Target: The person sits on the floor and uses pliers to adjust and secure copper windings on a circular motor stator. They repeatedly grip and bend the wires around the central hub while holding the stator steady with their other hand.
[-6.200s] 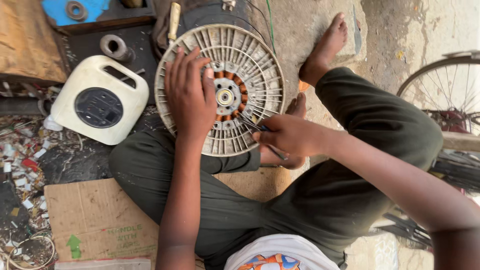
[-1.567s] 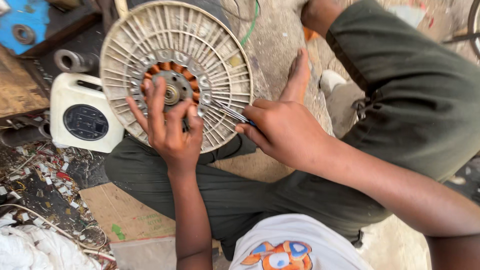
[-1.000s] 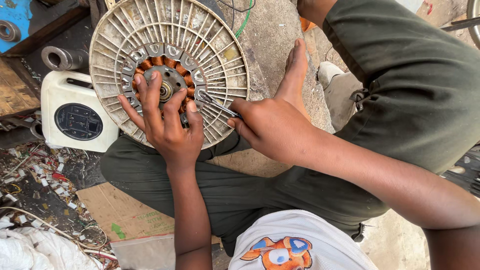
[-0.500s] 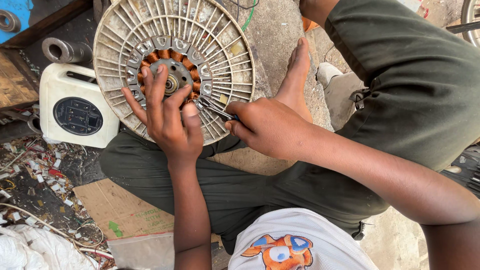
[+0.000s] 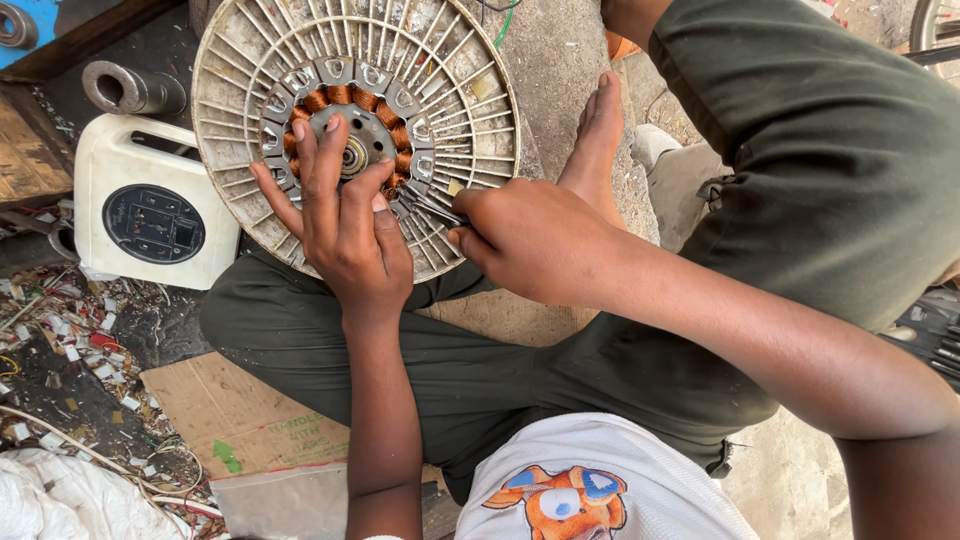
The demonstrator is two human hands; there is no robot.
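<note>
A round, dirty white plastic motor housing (image 5: pixel 440 90) with radial ribs leans against my legs, a ring of copper windings (image 5: pixel 320 100) around its metal hub. My left hand (image 5: pixel 345 225) lies flat on it, fingers spread over the windings and hub. My right hand (image 5: pixel 530 240) grips a thin metal tool (image 5: pixel 425 208), its tip pushed in at the lower right of the windings, close to my left thumb. I sit cross-legged in dark green trousers, bare foot (image 5: pixel 597 130) beside the housing.
A white plastic box with a round black face (image 5: pixel 150 215) stands at the left. Metal sleeves (image 5: pixel 130 90) lie above it. Wire scraps and debris (image 5: pixel 60 340) litter the ground, with cardboard (image 5: pixel 230 410) and a white sack (image 5: pixel 60 500) lower left.
The view has shifted a little since a second ago. My left hand stays spread on the windings, and the tool in my right hand has edged closer to the hub.
</note>
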